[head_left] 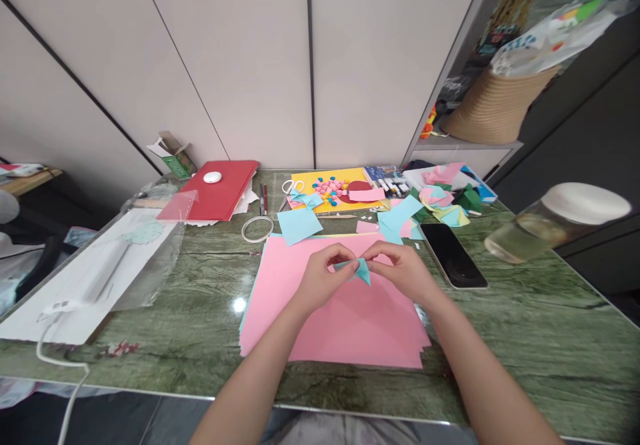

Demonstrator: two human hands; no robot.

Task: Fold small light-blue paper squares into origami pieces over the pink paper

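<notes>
Both the left hand (320,277) and the right hand (403,270) pinch a small folded blue paper (361,269) above pink sheets (345,318). No writing is legible anywhere, including on the green carton (176,162).

Bright, even light; a small glare spot on my green table (150,311), edges bent and slightly blurred.

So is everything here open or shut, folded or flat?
Blue paper: folded, pinched by the left hand and right hand.
Pink paper: flat under the hands.
Phone: screen dark, lying flat.
Jar: lid on.
Scissors: lying on the table, blades hidden.
</notes>
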